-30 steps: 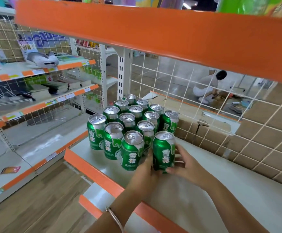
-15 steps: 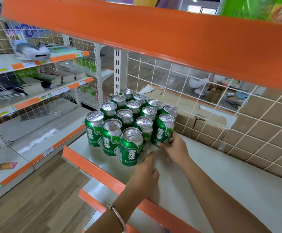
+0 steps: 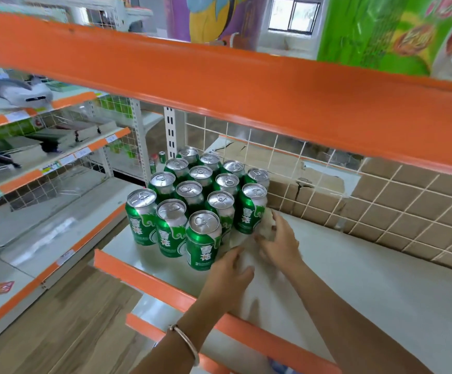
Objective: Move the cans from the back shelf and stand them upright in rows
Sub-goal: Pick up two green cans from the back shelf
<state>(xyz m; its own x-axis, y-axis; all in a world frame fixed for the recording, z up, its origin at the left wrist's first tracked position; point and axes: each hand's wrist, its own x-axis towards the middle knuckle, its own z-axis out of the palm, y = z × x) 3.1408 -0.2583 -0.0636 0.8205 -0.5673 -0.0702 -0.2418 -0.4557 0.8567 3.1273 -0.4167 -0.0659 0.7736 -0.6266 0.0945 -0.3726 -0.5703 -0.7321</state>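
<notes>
Several green cans with silver tops stand upright in tight rows at the left end of the white shelf (image 3: pixel 381 279). The front can (image 3: pixel 204 238) is nearest me. The can at the right end of the second row (image 3: pixel 252 209) stands beside my right hand (image 3: pixel 280 240), which is blurred, holds nothing and hovers just right of that can with relaxed fingers. My left hand (image 3: pixel 230 271), with a bracelet on its wrist, lies low over the shelf just right of the front can and holds nothing.
An orange shelf edge (image 3: pixel 246 85) hangs close overhead. A white wire mesh (image 3: pixel 381 201) backs the shelf, with cardboard boxes (image 3: pixel 314 182) behind it. The orange front lip (image 3: pixel 144 276) runs below the cans. Other shelves (image 3: pixel 44 168) stand to the left.
My right hand carried a can from the front of the block to its right side, set it in the row and let go. The left hand stayed near the front can.
</notes>
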